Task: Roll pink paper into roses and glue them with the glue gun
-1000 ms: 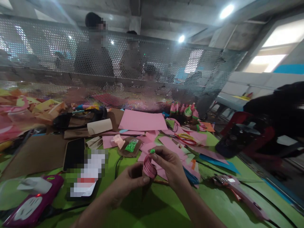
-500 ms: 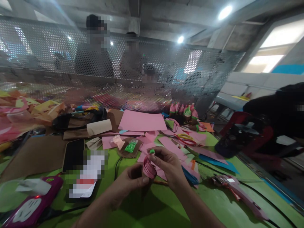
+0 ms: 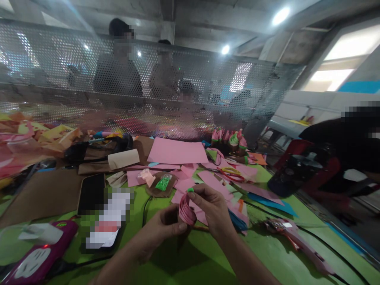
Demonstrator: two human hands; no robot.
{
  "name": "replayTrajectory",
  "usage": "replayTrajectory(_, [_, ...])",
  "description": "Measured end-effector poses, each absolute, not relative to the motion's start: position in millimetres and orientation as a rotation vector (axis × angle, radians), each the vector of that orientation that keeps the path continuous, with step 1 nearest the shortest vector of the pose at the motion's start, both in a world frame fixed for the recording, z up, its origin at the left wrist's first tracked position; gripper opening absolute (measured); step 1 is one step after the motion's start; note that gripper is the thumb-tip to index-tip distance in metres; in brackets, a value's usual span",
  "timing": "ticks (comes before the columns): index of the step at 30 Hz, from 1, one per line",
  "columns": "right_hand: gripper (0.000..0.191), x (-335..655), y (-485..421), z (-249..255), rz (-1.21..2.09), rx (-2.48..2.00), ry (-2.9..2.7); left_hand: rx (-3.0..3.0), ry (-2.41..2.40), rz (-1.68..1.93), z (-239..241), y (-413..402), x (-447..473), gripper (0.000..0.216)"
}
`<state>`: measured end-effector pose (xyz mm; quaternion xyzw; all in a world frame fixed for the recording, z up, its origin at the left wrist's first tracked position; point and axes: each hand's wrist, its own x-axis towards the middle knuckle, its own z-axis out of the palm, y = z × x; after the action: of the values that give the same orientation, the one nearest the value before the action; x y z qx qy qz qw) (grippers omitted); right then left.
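Note:
A small paper ice cream cone (image 3: pixel 186 211) stands between my hands, with layered pink paper swirled over a brown base. My left hand (image 3: pixel 164 225) grips it low down, thumb in front and fingers behind. At its tip, my right hand (image 3: pixel 209 204) pinches a small green piece (image 3: pixel 190 190) between thumb and forefinger. Its other fingers are curled behind. Just beyond the hands lies a clear packet of green bits (image 3: pixel 164 182) on a brown paper piece. Pink paper scraps (image 3: pixel 213 184) spread behind my right hand.
A pink glue gun (image 3: pixel 305 245) with a cord lies at right. Scissors (image 3: pixel 230 174) rest among papers, and finished paper cones (image 3: pixel 234 139) stand at the back. Two phones (image 3: pixel 91 194) and a purple power strip (image 3: pixel 44 253) are at left. A perforated metal screen (image 3: pixel 166 91) rises behind; a person sits at right.
Both hands keep hold of the paper cone, with only slight shifts of the right fingers at its tip. The person at right has leaned a little.

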<state>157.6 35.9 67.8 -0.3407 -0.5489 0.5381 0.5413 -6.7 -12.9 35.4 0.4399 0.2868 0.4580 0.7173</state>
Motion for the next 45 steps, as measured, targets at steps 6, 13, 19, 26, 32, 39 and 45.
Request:
replayTrajectory(6, [0.042, 163, 39, 75, 1.452, -0.832, -1.387, 0.895, 0.614, 1.029, 41, -14, -10, 0.046])
replayTrajectory(13, [0.033, 170, 35, 83, 1.832, -0.593, -1.273, 0.865, 0.449, 0.912, 42, -19, -14, 0.038])
replayTrajectory(19, [0.028, 169, 35, 78, 1.827, -0.556, -1.277, 0.881, 0.447, 0.910, 43, -24, -13, 0.038])
replayTrajectory(26, [0.023, 162, 34, 76, 1.728, -0.559, -1.250, 0.943, 0.424, 0.911, 47, -23, -12, 0.037])
replayTrajectory(32, [0.021, 158, 30, 75, 1.680, -0.557, -1.208, 0.980, 0.447, 0.904, 47, -22, -12, 0.038])
replayTrajectory(39, [0.024, 158, 29, 76, 1.741, -0.598, -1.190, 0.967, 0.441, 0.923, 42, -19, -12, 0.039])
replayTrajectory(45, [0.041, 160, 38, 74, 1.576, -0.678, -1.223, 0.904, 0.540, 1.045, 38, -15, -11, 0.042])
